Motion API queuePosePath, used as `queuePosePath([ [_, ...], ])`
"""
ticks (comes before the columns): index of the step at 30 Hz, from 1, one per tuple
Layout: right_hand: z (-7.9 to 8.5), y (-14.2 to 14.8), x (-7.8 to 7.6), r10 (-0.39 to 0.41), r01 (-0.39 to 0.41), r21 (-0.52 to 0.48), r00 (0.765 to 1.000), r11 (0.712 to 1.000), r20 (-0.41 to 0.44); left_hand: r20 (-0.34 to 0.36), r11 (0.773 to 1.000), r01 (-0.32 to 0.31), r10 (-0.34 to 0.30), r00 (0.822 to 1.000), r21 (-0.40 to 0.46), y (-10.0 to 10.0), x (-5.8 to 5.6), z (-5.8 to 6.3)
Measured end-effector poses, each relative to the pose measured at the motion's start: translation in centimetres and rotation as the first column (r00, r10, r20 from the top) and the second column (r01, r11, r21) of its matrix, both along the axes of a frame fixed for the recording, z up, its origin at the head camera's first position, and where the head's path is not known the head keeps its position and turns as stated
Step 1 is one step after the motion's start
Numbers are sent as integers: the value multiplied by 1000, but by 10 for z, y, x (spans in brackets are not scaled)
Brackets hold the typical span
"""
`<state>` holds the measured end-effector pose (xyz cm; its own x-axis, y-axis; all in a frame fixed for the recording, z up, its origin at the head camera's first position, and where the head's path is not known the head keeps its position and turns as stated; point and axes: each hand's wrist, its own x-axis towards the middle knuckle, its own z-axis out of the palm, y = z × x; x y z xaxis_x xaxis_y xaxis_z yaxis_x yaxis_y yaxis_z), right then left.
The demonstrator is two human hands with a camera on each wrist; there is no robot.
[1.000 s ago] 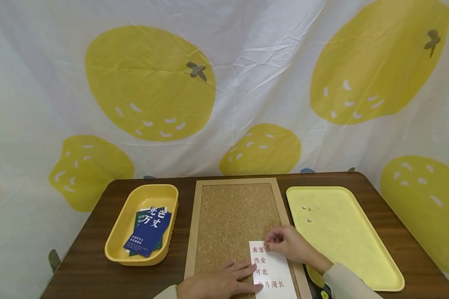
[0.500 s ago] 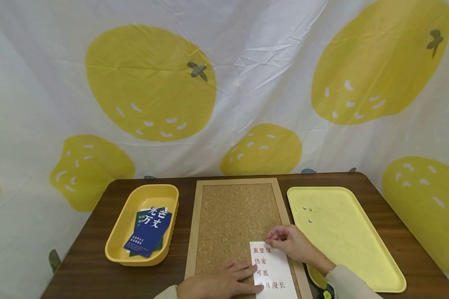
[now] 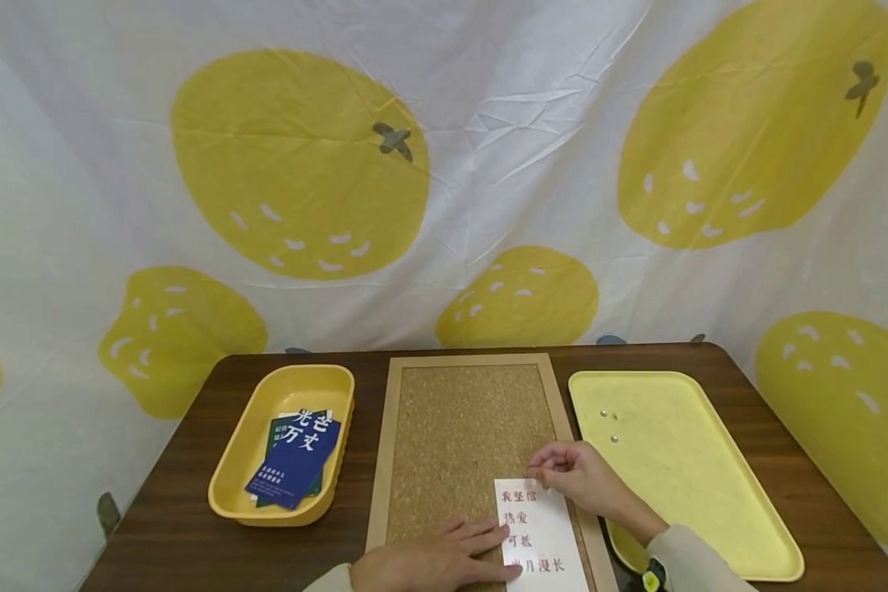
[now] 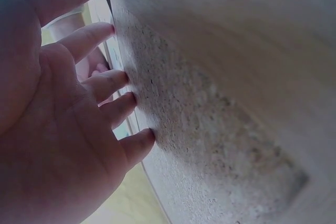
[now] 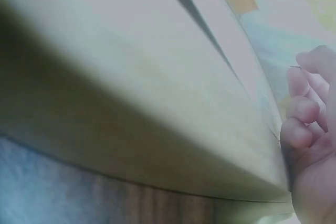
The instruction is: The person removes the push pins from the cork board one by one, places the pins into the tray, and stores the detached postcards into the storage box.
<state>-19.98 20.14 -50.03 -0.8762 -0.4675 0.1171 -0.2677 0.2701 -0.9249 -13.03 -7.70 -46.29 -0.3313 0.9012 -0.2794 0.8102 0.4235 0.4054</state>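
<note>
A white card with red Chinese characters [image 3: 543, 538] lies on the lower right of a wood-framed cork board [image 3: 466, 436]. My left hand [image 3: 437, 559] rests on the board with fingers spread, fingertips on the card's left edge; the left wrist view shows those fingertips against the cork [image 4: 178, 108]. At the card's upper right corner, my right hand [image 3: 577, 477] pinches a thumbtack between thumb and forefinger. Its thin point [image 5: 295, 66] sticks out from the fingertips in the right wrist view, while its head is hidden.
Left of the board stands a yellow bin [image 3: 229, 481] with several overlapping cards, a blue card [image 3: 293, 464] uppermost. A pale yellow tray [image 3: 699, 485] on the right holds a few small thumbtacks [image 3: 614, 439]. A lemon-print cloth [image 3: 474, 164] hangs behind the table [image 3: 155, 501].
My right hand has risen slightly from the card's top edge, showing more of the upper characters. My left hand and the card keep their places.
</note>
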Motion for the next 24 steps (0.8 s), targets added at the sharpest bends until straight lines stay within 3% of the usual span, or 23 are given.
queuePosePath([
  [11, 14, 7, -4, -49, 49, 13, 999, 999, -11, 41, 1000, 11, -11, 999, 18, -2, -1, 0],
  [15, 20, 11, -6, -59, 59, 17, 998, 998, -20, 19, 999, 14, -15, 1000, 30, -3, -5, -13],
  [19, 24, 15, -8, -71, 71, 18, 997, 997, -33, 48, 999, 9, -11, 999, 39, -4, -10, -27],
  [24, 27, 21, -10, -77, 77, -1, 995, 997, -57, 40, 999, 18, -19, 999, 33, -3, -12, -33],
])
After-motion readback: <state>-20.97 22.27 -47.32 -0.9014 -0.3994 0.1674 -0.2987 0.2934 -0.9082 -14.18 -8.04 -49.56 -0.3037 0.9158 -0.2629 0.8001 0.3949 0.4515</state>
